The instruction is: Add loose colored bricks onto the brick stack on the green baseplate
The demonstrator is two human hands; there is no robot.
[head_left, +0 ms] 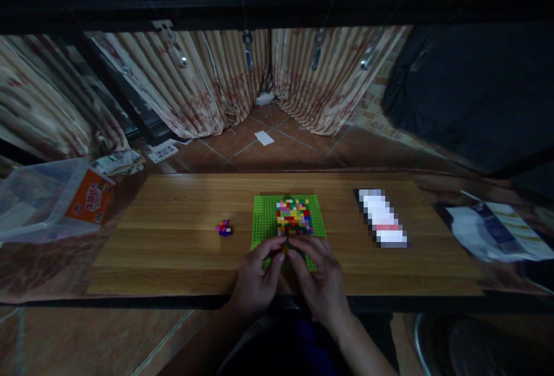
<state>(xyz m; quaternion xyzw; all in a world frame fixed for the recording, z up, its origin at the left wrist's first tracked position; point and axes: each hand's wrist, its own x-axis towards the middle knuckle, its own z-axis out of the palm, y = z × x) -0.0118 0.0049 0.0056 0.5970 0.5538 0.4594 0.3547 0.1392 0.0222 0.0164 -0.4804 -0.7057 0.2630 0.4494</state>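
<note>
clear bin [41, 200] | orange label [90, 198] | striped curtains [193, 90] | white paper [264, 138] on tiled floor [288, 157] | phone [383, 218], screen pixelated

Seen in dim light: long striped curtains [203, 84] behind a dark bar [277, 7], reddish-brown floor tiles [285, 155] below, a brick-patterned wall [375, 96] at right and, in front, a wood-topped bench [168, 231].

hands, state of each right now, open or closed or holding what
Left hand: curled over the green baseplate; any hold cannot be told.
Right hand: curled close beside it; any hold cannot be told.
</note>
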